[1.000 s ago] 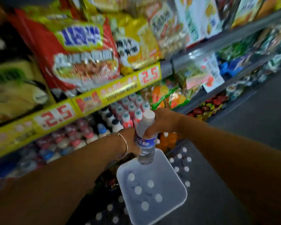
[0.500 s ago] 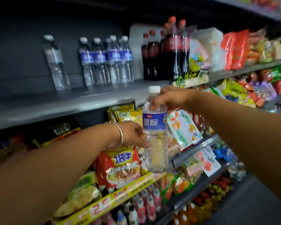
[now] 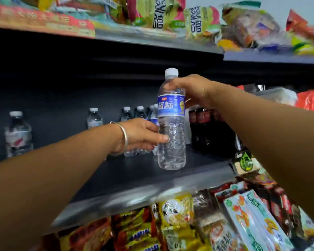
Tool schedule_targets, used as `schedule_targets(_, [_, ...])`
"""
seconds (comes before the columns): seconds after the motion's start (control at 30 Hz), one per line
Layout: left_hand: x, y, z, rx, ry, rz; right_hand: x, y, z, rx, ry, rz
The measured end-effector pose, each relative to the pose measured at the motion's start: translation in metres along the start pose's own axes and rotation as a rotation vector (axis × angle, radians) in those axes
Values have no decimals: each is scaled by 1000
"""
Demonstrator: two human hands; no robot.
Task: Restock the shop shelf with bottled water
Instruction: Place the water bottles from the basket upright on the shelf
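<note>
A clear water bottle [image 3: 171, 147] with a blue label and white cap stands upright over the front part of the dark shelf [image 3: 130, 178]. My right hand [image 3: 194, 89] grips it from the right at the shoulder, just under the cap. My left hand [image 3: 140, 136], with a silver bangle on the wrist, holds the lower body from the left, thumb across the front. Whether the bottle's base touches the shelf I cannot tell. Several matching water bottles [image 3: 140, 113] stand at the back of the shelf, partly hidden by my left hand.
A lone water bottle [image 3: 94, 118] and one with a white label [image 3: 18, 134] stand further left on the shelf. Dark cola bottles [image 3: 203, 127] stand right of the held bottle. Snack bags [image 3: 176, 211] fill the shelf below; the upper shelf's edge [image 3: 152, 40] hangs above.
Both hands lifted the bottle out of the white basket near the floor and up to the dark water shelf. The view rose with it past the noodle shelf.
</note>
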State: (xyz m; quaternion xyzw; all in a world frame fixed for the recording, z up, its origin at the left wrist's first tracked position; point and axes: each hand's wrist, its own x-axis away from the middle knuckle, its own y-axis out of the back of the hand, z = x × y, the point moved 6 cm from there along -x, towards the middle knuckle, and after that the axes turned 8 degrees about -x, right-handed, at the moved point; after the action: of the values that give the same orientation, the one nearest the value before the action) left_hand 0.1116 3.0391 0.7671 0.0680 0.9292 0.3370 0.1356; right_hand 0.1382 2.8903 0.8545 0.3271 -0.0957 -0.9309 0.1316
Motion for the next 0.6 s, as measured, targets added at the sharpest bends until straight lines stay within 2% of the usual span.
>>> schedule_targets(0.23, [-58,22,47,52,99,-77,-88,-25,-54,-63,11,95])
schedule_targets(0.4, [-95,24,91,-65,166,-203,-131,-51,-110,-155,-32,160])
schedule_targets(0.6, [-131,30,122,-43,187,-315,-163,-64,-146,-202,-52,159])
